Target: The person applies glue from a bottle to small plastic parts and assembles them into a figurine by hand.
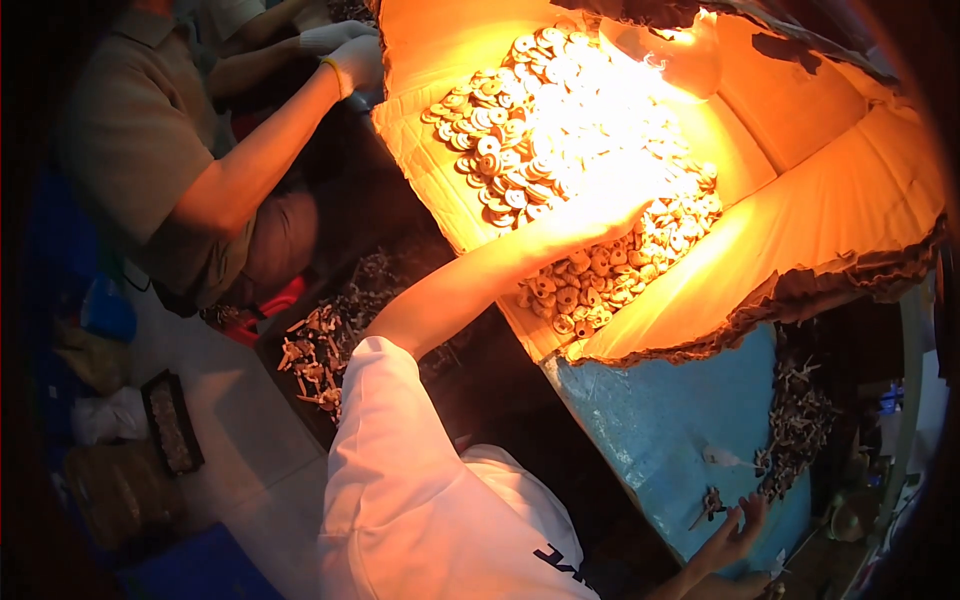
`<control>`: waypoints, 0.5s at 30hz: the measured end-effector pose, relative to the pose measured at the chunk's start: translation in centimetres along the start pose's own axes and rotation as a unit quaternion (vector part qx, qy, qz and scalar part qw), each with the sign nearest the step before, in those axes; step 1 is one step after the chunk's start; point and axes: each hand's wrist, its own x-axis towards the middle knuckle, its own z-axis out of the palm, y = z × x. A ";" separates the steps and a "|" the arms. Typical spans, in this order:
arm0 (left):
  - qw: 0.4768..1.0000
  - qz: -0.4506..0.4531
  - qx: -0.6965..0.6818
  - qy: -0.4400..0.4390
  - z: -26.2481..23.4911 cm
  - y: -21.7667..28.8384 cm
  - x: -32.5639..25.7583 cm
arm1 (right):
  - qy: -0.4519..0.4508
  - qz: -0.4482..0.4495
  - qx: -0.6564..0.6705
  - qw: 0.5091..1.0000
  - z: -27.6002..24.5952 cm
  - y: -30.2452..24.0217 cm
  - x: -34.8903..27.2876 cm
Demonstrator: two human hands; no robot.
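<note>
My left arm stretches across a cardboard box (840, 210) full of small, round, tan pieces with a hole in the middle (500, 160). Its hand (618, 203) lies over the heap, washed out by bright light, so its fingers and anything in them cannot be made out. At the lower right my right hand (735, 535) hovers by a light blue surface (660, 430), its fingers apart and nothing visible in them. Closest to it is a small dark branched piece (710, 505). A pile of similar dark, spiky pieces (800, 425) lies farther along that surface.
A glaring lamp (665, 50) shines into the box, whose flaps have ragged edges. Upper left, another person (150, 150) sits close, wearing a white glove (358, 62). Twig-like pieces (320, 350) fill a dark area beside my left arm. A black tray (172, 422) stands on the floor.
</note>
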 end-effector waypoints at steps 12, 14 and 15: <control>0.995 -0.026 -0.094 -0.014 -0.4 -0.5 -2.5 | 0.012 0.011 0.029 0.999 0.7 -0.9 -0.5; 0.993 -0.044 -0.106 -0.031 -1.0 -0.5 -2.9 | 0.013 0.011 0.033 0.999 0.9 -1.0 -0.7; 0.991 -0.051 -0.113 -0.040 -1.3 -0.4 -2.9 | 0.015 0.011 0.035 0.999 0.8 -1.1 -0.7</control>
